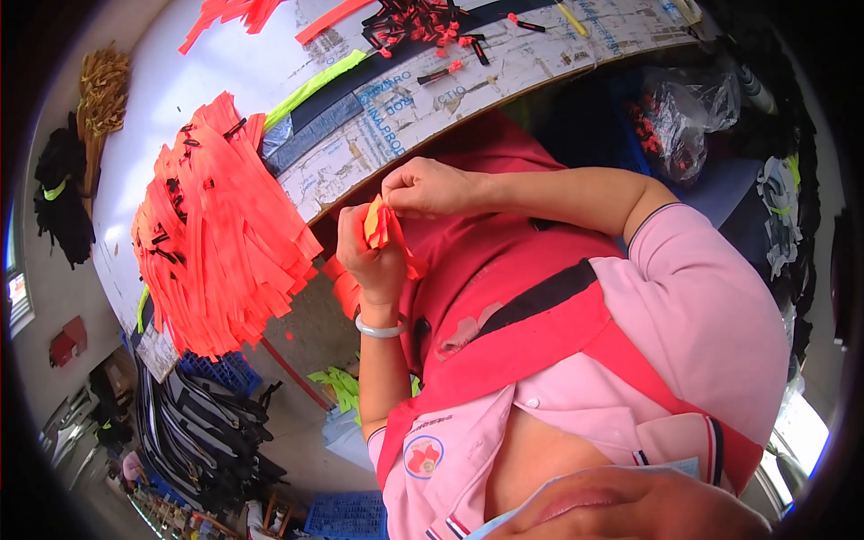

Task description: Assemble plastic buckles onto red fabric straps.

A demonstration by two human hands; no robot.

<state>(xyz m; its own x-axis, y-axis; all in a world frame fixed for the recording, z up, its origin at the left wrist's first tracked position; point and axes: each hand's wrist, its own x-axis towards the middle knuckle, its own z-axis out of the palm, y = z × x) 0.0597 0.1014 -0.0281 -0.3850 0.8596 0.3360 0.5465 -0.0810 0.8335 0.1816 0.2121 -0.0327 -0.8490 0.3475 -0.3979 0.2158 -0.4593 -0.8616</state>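
In front of my red apron, above the table's near edge, my left hand (367,250) is closed around a bunch of bright coral fabric strips (385,227). Part of the bunch sticks up out of the fist and shows a more orange face. Its other ends hang below the hand, beside the wrist with the pale bangle. My right hand (430,187) pinches at the top of the same bunch, its fingertips pressed together. Exactly what lies between those fingertips is too small to make out. A large heap of coral strips (225,225) with small black pieces on it lies to the left.
The worn white table (337,175) carries a pile of small black-and-red tabs (418,27), a neon yellow strip (315,90) and a yellow pen-like stick (572,20). Clear plastic bags (688,117) sit at the right. Black straps (193,423) hang at lower left, near a blue crate (346,515).
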